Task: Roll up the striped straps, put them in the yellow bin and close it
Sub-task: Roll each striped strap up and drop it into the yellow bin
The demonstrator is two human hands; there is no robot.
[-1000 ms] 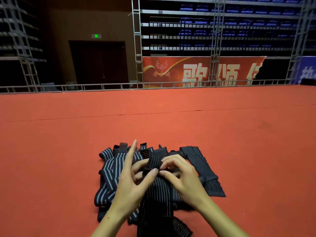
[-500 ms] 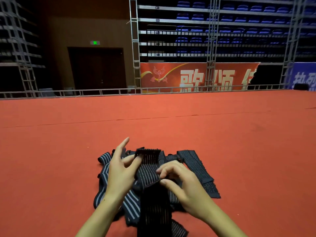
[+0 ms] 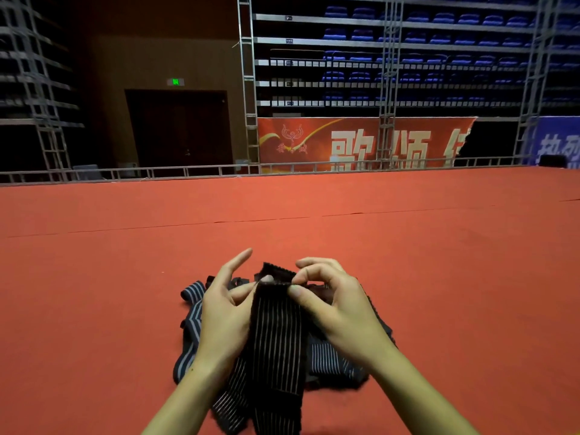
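While both hands pinch, strap between

We hold one strap up between our left hand and right hand. Under our hands the other straps lie in a pile on the floor. Far behind the pile runs a rail. Behind the rail hangs a banner, with seats above it and a door to its left.
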